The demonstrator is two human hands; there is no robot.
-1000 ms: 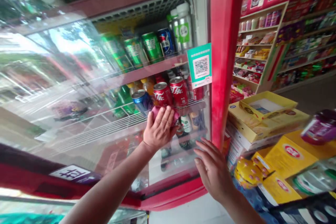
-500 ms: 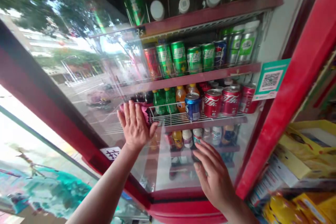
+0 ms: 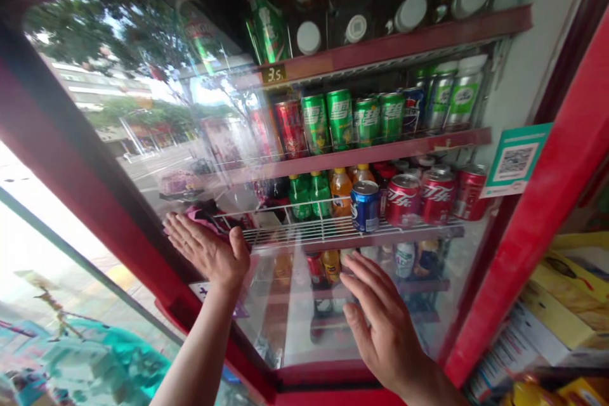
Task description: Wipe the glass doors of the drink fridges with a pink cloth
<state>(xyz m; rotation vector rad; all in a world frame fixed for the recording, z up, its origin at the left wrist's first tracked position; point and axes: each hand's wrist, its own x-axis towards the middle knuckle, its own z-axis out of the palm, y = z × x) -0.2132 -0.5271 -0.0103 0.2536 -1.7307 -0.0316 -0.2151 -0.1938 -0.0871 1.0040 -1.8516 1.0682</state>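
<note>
My left hand (image 3: 207, 247) lies flat, with fingers stretched out, near the left part of a glass fridge door (image 3: 266, 323). A pink and dark patch, like a cloth (image 3: 202, 214), shows at its fingertips; I cannot tell whether it lies under the palm or is a reflection. My right hand (image 3: 380, 323) hovers in front of the lower glass, fingers apart and holding nothing. Whether it touches the glass is unclear. Behind the door, a blue can (image 3: 365, 206) and red cans (image 3: 403, 200) stand on a wire shelf (image 3: 314, 231).
Green cans (image 3: 339, 119) and white-capped bottles (image 3: 308, 38) fill the upper shelves. A red frame (image 3: 528, 203) borders the glass, with a QR-code sticker (image 3: 516, 160) on it. Yellow boxes (image 3: 561, 285) sit at right. Street and trees reflect at left.
My left hand has slid left and slightly down, toward the frame, and tilted left; the pink patch shifted with it. My right hand stays nearly in place. The view has shifted a little.
</note>
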